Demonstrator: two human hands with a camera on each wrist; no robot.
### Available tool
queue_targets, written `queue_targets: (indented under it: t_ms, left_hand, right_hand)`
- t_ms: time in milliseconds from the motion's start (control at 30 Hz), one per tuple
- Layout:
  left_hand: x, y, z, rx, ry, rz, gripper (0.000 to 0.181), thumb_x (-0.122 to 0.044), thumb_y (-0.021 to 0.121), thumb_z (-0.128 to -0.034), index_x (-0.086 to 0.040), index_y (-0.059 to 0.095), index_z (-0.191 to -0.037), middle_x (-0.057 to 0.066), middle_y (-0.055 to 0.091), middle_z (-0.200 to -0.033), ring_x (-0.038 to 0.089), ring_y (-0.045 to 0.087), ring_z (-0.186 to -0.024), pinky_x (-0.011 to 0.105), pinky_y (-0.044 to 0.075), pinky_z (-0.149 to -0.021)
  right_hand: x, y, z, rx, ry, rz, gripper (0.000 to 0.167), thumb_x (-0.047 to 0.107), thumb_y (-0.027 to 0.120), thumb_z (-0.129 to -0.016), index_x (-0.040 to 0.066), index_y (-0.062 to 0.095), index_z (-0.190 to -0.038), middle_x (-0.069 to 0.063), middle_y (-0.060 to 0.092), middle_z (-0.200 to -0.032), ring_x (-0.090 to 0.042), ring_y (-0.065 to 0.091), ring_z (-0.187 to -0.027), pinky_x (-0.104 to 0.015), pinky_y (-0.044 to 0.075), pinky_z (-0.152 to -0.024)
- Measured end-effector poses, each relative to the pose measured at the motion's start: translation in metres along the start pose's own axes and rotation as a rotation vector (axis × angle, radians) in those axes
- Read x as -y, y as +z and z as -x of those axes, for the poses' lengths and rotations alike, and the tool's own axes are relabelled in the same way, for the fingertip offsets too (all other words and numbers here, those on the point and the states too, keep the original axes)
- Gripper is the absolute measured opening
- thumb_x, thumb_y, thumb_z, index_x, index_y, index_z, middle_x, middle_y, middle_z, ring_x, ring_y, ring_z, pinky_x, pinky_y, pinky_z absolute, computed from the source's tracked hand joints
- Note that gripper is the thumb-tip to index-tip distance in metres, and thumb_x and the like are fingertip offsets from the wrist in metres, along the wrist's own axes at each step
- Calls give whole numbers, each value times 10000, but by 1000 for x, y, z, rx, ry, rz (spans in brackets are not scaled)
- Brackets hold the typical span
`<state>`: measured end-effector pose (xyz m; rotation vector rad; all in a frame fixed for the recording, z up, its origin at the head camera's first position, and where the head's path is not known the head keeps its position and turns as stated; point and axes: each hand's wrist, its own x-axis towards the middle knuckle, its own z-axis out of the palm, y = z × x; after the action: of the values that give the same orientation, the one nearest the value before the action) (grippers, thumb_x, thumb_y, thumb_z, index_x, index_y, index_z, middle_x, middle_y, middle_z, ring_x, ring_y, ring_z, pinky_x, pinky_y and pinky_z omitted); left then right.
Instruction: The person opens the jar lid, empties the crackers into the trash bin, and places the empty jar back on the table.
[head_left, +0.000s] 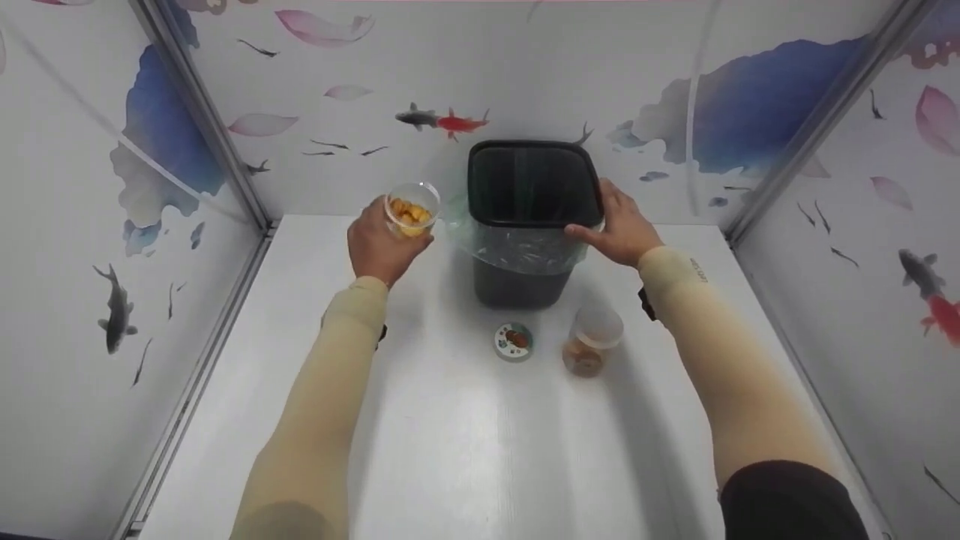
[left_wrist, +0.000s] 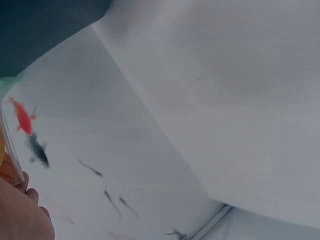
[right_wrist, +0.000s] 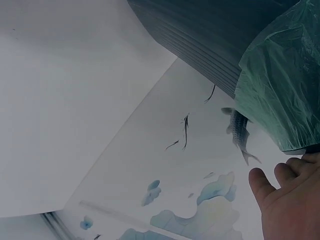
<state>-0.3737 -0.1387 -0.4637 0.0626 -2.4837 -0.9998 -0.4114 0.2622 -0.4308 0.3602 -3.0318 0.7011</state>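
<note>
My left hand [head_left: 386, 244] holds a clear plastic jar [head_left: 424, 193] of orange-yellow chunks [head_left: 411, 215], its open mouth tilted toward the head camera. The jar is left of a black trash bin [head_left: 517, 289], apart from it. A thin greenish bag [head_left: 525, 251] lines the bin and hangs over its rim. At the bin's right front corner, my right hand [head_left: 626, 229] holds the rim, thumb at the front and fingers along the side. In the right wrist view these fingers [right_wrist: 285, 175] are beside the bag's edge. The left wrist view shows only a sliver of the jar [left_wrist: 12, 167].
In front of the bin lies a round lid [head_left: 514, 341] with a printed picture. To its right stands a second clear jar [head_left: 596, 330] with brown contents. Patterned panels [head_left: 360, 67] enclose the white table [head_left: 450, 450] at the back and sides.
</note>
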Motion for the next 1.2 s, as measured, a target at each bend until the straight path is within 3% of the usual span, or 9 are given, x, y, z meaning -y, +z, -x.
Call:
queue_targets:
  t_ms: [200, 467, 633, 800, 1000, 1200]
  left_hand:
    - [-43, -11, -33, -3, 105, -95, 842, -463, 860, -722, -161, 479, -1410, 34, 545, -1284, 225, 473, -1239, 372, 258, -1139]
    - [-80, -2, -50, -5, 294, -289, 778, -407, 773, -784, -138, 460, -1444, 87, 510, -1300, 274, 461, -1257, 370, 225, -1160]
    - [-95, 5, -51, 7, 370, -377, 738, -325, 726, -837, -131, 417, -1479, 121, 479, -1355, 292, 430, -1322, 361, 143, -1191]
    - [-106, 10, -50, 30, 454, -530, 755, -231, 732, -854, -118, 361, -1502, 159, 414, -1464, 300, 291, -1442, 371, 49, -1204]
    - [-113, 15, -46, 51, 557, -697, 806, -168, 757, -844, -105, 331, -1525, 199, 354, -1517, 315, 204, -1480, 405, 6, -1202]
    - [-116, 18, -46, 34, 658, -829, 839, -157, 789, -836, -98, 324, -1532, 197, 354, -1522, 317, 174, -1489, 423, 46, -1205]
  right_hand:
    - [0, -3, 0, 6, -37, 23, 1139, 798, 534, -822, 137, 39, -1607, -140, 93, -1650, -334, 108, -1497, -564, 164, -1167]
    - [1, -3, 1, 4, -25, 24, 1159, 805, 541, -810, 136, 32, -1608, -137, 88, -1652, -335, 109, -1497, -564, 157, -1168]
    - [1, -2, 1, 4, -18, 28, 1173, 814, 534, -806, 128, 22, -1607, -133, 80, -1654, -328, 104, -1500, -549, 150, -1174]
    - [3, -2, 2, 2, -23, 25, 1157, 799, 541, -816, 133, 26, -1609, -118, 79, -1656, -313, 100, -1502, -536, 151, -1178]
    - [3, -2, 2, 5, -9, 16, 1176, 813, 535, -806, 127, 16, -1607, -126, 72, -1657, -314, 95, -1503, -527, 142, -1182]
    - [-1, -1, -1, -17, -42, 8, 1158, 794, 559, -809, 120, 55, -1605, -139, 117, -1647, -330, 137, -1493, -530, 158, -1178]
